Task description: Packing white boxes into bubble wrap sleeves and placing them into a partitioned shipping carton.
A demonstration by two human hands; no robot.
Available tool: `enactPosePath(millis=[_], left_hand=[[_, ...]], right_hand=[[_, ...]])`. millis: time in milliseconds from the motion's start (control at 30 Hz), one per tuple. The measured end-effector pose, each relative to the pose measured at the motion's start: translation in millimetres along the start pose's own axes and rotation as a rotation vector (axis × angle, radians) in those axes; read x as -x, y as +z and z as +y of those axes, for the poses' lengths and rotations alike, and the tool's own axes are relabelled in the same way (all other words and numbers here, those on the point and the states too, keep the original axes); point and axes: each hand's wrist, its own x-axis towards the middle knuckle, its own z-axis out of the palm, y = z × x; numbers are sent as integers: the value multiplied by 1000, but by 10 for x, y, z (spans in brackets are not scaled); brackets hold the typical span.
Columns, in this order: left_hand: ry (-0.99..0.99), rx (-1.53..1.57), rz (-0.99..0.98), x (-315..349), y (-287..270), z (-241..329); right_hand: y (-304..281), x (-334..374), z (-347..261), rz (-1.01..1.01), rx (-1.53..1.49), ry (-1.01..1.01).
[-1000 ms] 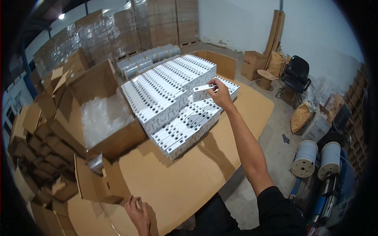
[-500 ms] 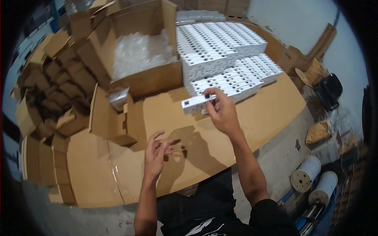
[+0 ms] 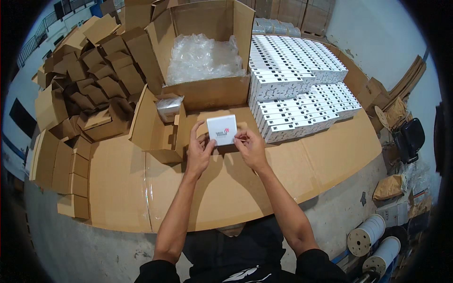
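A small flat white box (image 3: pixel 221 129) with a red and dark print on its face is held up in front of me, above the cardboard-covered table. My left hand (image 3: pixel 200 150) grips its left edge, thumb on the lower left corner. On its lower right corner my right hand (image 3: pixel 251 147) is closed, with fingers and thumb together. To the left stands an open brown carton (image 3: pixel 158 134) with a bubble-wrapped item (image 3: pixel 169 108) inside. Stacks of similar white boxes (image 3: pixel 297 115) rise just beyond my right hand.
A large open carton (image 3: pixel 207 92) filled with clear plastic packing (image 3: pixel 203 59) stands behind. Many opened brown cartons (image 3: pixel 101 70) are piled at the left. White spools (image 3: pixel 367 236) and a black chair (image 3: pixel 408 140) are on the floor at the right.
My right hand has brought the white box left and turned its broad face up. My left hand, formerly empty, has come up and taken its left side. The view has shifted.
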Motion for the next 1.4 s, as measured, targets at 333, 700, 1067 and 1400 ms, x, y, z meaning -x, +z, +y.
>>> enactPosePath(millis=[333,700,1067,1400], left_hand=[[82,-535,-69,116,-85,-106],[150,-597,-81,160,-130,-155],[183,-905,-43,553,-218,-28],[520,-830,225,-600,191,1025]], right_hand=[[-71,79,128,37,254,-32],[-67,141,65,-9,294,-73],[-301,334,-27,-103,501,-109],[-326,543,-55,-170,910,-249]])
